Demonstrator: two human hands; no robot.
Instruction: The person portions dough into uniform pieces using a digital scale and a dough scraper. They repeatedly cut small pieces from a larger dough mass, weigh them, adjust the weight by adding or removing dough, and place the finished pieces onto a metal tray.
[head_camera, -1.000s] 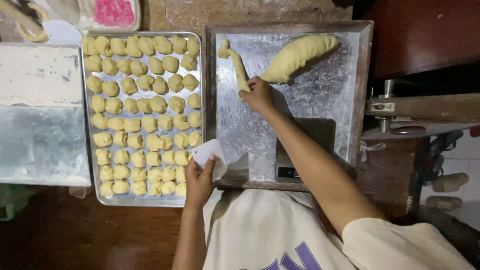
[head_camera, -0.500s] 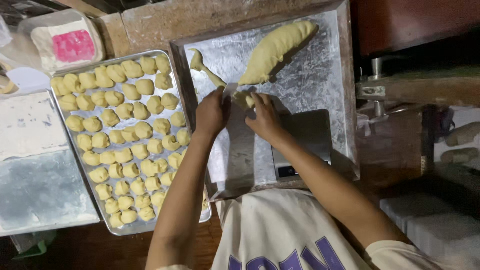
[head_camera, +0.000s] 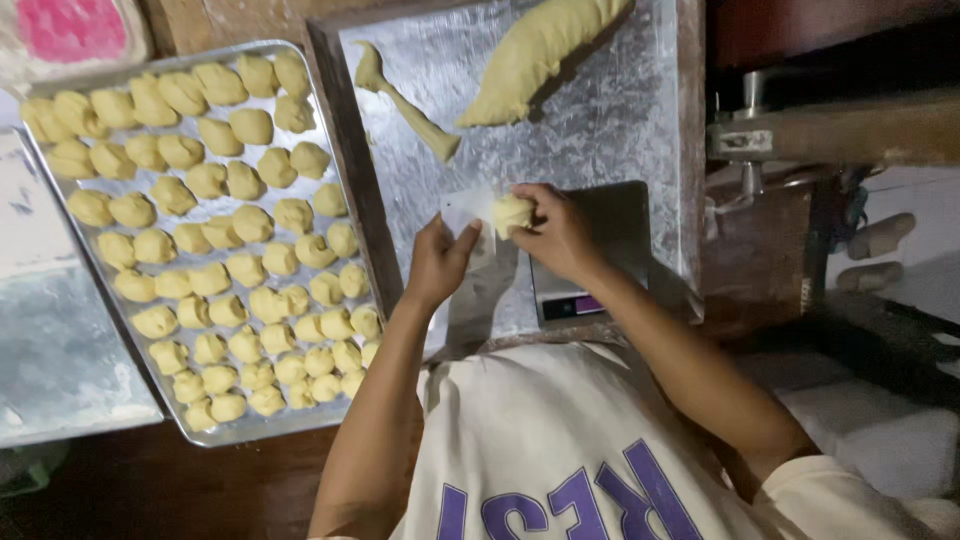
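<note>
While the left hand (head_camera: 437, 262) grips a white scraper (head_camera: 462, 212) at centre frame, the right hand (head_camera: 553, 232) has its fingers pinching a small dough lump (head_camera: 511, 213) above the scale (head_camera: 596, 262); a tray (head_camera: 330, 415) of dough balls (head_camera: 215, 238) fills the left.

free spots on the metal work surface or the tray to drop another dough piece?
Bare metal on the work surface right of the big dough mass, above the scale; also between the dough strip and its left rim. The baking tray is packed with dough balls. Both hands, left hand and right hand, crowd the scale's front.
</note>
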